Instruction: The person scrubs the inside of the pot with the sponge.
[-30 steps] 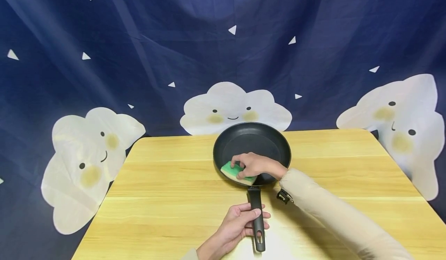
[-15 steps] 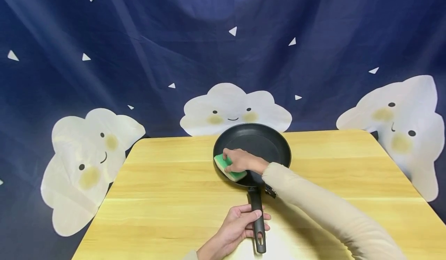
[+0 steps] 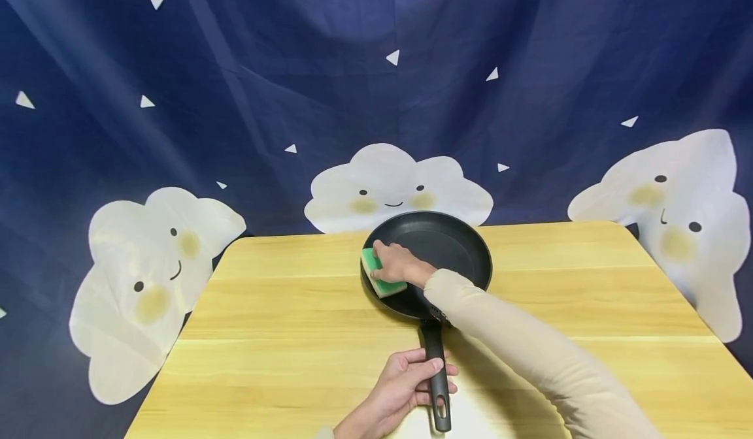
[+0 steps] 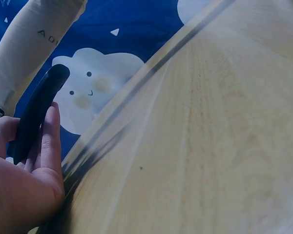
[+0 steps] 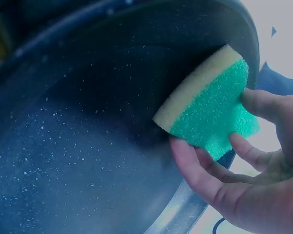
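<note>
A black frying pan [image 3: 441, 243] is on the wooden table, its handle [image 3: 438, 387] pointing toward the person. My left hand [image 3: 400, 387] grips that handle, thumb on top and fingers underneath; in the left wrist view the handle end [image 4: 44, 97] sticks up past the fingers. Inside the pan at its left wall, my right hand [image 3: 397, 262] holds a green and cream sponge [image 3: 382, 282]. Up close in the right wrist view, thumb and fingers clasp the green side of the sponge [image 5: 215, 107], and its cream layer faces the speckled pan wall.
The light wooden table [image 3: 282, 321] extends to both sides of the pan. Behind it hangs a dark blue cloth [image 3: 329, 66] with white clouds and triangles. The right sleeve [image 3: 529, 354] crosses over the pan's near right rim.
My right hand has slid the sponge from the pan's near edge by the handle leftward and away along the left wall. My left hand has kept its hold on the handle.
</note>
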A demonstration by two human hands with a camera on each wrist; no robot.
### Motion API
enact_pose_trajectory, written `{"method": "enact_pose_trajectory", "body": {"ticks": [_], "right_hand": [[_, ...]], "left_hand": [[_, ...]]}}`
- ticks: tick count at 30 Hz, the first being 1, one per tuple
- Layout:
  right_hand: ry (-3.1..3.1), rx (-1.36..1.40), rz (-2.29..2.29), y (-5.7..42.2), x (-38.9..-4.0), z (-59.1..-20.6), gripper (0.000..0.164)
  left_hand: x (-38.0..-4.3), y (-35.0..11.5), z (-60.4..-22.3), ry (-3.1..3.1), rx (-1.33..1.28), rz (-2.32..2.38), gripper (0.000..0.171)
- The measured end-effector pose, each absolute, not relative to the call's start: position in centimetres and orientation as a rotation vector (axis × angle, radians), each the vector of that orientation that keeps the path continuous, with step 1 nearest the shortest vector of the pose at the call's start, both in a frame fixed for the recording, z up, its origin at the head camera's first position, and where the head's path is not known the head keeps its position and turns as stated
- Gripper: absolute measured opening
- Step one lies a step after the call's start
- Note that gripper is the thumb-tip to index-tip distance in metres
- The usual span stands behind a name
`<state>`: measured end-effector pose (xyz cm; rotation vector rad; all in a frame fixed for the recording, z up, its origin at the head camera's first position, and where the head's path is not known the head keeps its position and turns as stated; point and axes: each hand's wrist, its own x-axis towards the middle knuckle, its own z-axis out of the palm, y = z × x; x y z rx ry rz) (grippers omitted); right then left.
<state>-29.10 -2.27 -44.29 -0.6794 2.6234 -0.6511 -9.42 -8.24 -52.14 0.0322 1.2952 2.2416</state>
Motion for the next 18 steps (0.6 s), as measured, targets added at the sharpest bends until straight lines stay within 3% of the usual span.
{"method": "enact_pose_trajectory", "body": {"ticks": [18], "right_hand": [[2.919,-0.662,-0.284,-3.6,-30.8,-46.2,0.050]], "left_hand": [[-9.2,-8.3,-52.3,1.271,0.050,2.261,0.041]]}}
